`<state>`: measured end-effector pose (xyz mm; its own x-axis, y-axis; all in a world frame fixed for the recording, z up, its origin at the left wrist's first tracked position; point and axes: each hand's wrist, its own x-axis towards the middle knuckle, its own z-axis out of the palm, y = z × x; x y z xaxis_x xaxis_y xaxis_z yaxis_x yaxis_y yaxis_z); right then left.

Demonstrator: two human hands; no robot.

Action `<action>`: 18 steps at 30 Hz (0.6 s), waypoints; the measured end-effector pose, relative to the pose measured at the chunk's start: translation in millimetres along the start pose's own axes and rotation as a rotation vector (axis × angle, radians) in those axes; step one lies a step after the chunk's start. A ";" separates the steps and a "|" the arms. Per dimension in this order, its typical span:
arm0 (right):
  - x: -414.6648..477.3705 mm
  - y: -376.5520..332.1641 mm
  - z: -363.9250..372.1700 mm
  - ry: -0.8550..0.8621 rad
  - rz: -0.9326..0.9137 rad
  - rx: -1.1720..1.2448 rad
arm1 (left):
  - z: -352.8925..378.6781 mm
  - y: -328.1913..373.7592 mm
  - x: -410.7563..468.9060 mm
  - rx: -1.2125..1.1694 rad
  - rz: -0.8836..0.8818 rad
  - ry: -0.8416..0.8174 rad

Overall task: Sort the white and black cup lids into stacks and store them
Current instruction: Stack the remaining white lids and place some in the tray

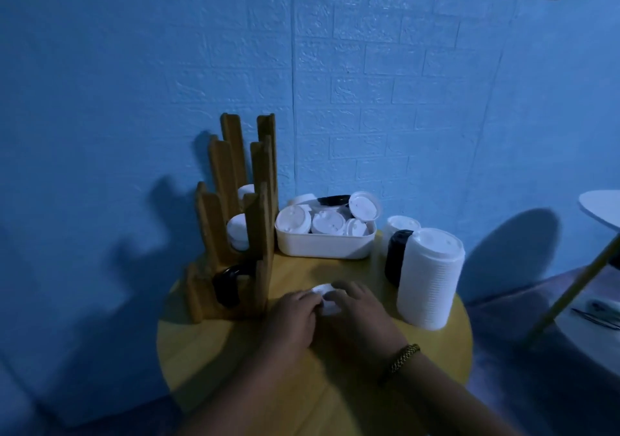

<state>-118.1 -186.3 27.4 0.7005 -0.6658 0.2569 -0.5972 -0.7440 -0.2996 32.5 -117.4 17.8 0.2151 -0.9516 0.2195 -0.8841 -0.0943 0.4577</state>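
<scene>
The left hand (295, 315) and right hand (357, 306) pinched a small white lid stack (324, 296) between curled fingers at the middle of the table (231, 355), seemingly squaring it; the next move likely called for lifting it left into the rack (263, 221), keeping the lids aligned.

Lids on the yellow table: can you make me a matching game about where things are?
1. tall white lid stack
2. white bin
3. wooden rack
4. white lid

a. between left hand and right hand
b. holds loose lids
c. right edge of the table
d. black lids in front slot

Pairs: 1-c, 2-b, 3-d, 4-a
</scene>
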 end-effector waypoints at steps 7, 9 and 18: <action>6.4 1.1 0.3 0.156 0.202 0.374 | -11.1 2.3 14.2 -0.417 -0.113 0.115; 5.5 6.5 -1.0 0.224 0.294 0.489 | -11.1 6.5 32.2 -0.461 -0.139 0.162; -11.1 18.5 11.9 0.080 0.390 0.134 | 6.9 14.6 113.6 0.156 0.037 0.056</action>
<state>-132.4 -192.0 8.1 0.3967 -0.9021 0.1695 -0.7519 -0.4253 -0.5037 41.1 -228.9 43.4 0.1999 -0.9378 0.2839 -0.9445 -0.1074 0.3103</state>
